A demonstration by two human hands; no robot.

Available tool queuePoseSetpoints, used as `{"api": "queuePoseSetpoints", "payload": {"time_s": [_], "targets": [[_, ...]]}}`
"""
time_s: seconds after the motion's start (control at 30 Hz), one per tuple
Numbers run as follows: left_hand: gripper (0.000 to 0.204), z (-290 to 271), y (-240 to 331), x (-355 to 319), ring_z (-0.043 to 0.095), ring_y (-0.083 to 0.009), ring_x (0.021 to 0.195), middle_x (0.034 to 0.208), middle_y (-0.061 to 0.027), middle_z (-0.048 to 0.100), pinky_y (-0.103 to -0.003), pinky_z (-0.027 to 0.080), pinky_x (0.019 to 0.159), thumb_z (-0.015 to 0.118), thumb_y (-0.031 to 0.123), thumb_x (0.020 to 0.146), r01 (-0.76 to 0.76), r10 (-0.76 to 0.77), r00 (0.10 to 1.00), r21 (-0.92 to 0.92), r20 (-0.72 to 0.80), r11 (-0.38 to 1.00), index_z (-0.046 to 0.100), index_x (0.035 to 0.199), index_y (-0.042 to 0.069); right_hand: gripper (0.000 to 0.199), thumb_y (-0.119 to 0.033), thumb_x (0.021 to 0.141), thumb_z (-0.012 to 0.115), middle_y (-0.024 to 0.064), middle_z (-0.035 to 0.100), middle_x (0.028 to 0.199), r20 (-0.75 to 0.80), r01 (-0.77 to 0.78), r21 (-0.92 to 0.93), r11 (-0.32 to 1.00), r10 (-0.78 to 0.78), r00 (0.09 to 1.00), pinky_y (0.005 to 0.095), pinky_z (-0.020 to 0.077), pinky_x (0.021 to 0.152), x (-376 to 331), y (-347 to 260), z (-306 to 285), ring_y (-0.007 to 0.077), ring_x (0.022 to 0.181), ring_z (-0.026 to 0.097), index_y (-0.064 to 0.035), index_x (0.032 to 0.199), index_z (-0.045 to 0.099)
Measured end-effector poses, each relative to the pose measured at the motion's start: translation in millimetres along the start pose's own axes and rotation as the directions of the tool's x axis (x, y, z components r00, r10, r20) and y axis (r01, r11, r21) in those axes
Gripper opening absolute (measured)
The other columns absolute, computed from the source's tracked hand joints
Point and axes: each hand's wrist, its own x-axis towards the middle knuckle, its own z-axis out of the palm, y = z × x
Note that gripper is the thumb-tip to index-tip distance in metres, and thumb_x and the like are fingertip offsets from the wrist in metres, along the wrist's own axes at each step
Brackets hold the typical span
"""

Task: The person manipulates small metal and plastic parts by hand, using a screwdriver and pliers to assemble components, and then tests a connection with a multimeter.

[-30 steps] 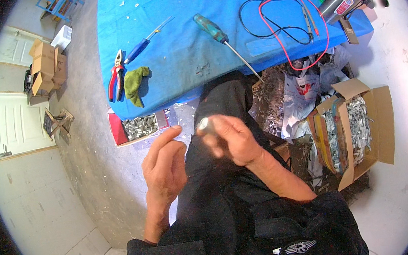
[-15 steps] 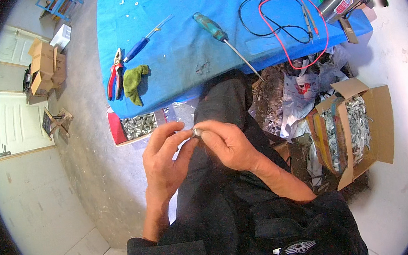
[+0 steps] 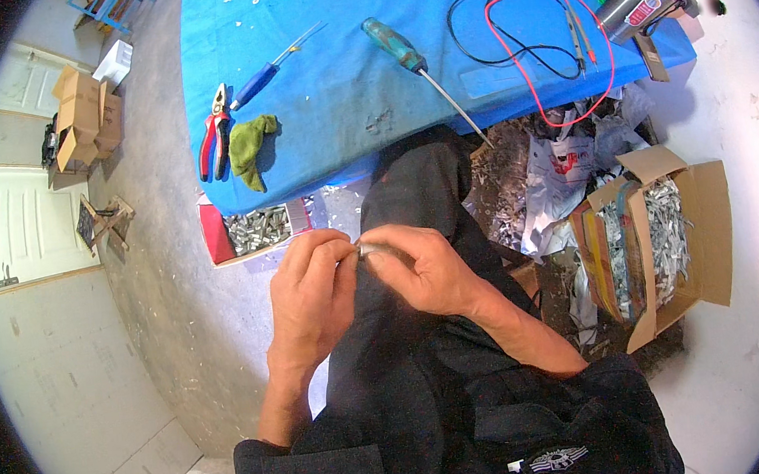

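Observation:
Above my dark-clothed leg, both hands meet over a small silvery metal piece (image 3: 366,249). My right hand (image 3: 433,273) pinches it between thumb and forefinger, so only its left end shows. My left hand (image 3: 313,284) has its thumb and fingertips pressed together right at that end; whatever lies between them is hidden. Just beyond the hands, partly under the table edge, a red-sided box (image 3: 216,233) holds many small silvery metal pieces (image 3: 258,230).
On the blue-covered table (image 3: 321,105) lie red-handled pliers (image 3: 215,139), a blue-handled tool (image 3: 255,86), a green cloth (image 3: 250,153), a screwdriver (image 3: 398,48), test leads (image 3: 523,63) and a steel flask (image 3: 645,1). A cardboard box (image 3: 706,233) of metal strips stands right.
My left fingers have closed together and moved slightly right, against the end of the metal piece. The right hand stays nearly in place, its grip a little shifted.

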Motion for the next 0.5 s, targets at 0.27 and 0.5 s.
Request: {"api": "queuePoseSetpoints", "payload": {"time_s": [0.27,0.5], "targets": [[0.014,-6.1,-1.8,0.7,0.07,-0.0327,0.092,0.102,-0.0126,0.07,-0.041,0.057,0.08,0.074,-0.001,0.087,-0.08,0.077,0.996,0.083,0.038,0.993,0.068,0.099,0.002,0.02,-0.01,0.097,0.071,0.0191,0.071,0.092,-0.013,0.041,-0.055,0.998,-0.042,0.999,0.0393,0.0543,0.068,0.6,1.4,1.3,0.0314,0.077,0.07,0.0023,0.113,0.071],[0.015,0.2,-4.2,0.6,0.067,-0.0303,0.083,0.096,-0.0132,0.068,-0.04,0.056,0.071,0.072,-0.007,0.084,-0.16,0.162,0.987,0.121,-0.011,0.98,0.065,0.094,0.001,0.023,-0.009,0.095,0.073,0.0187,0.07,0.093,-0.013,0.08,-0.079,0.994,-0.081,0.997,0.0387,0.0541,0.068,-0.6,7.3,2.7,0.0326,0.078,0.07,0.0021,0.115,0.071]]}}
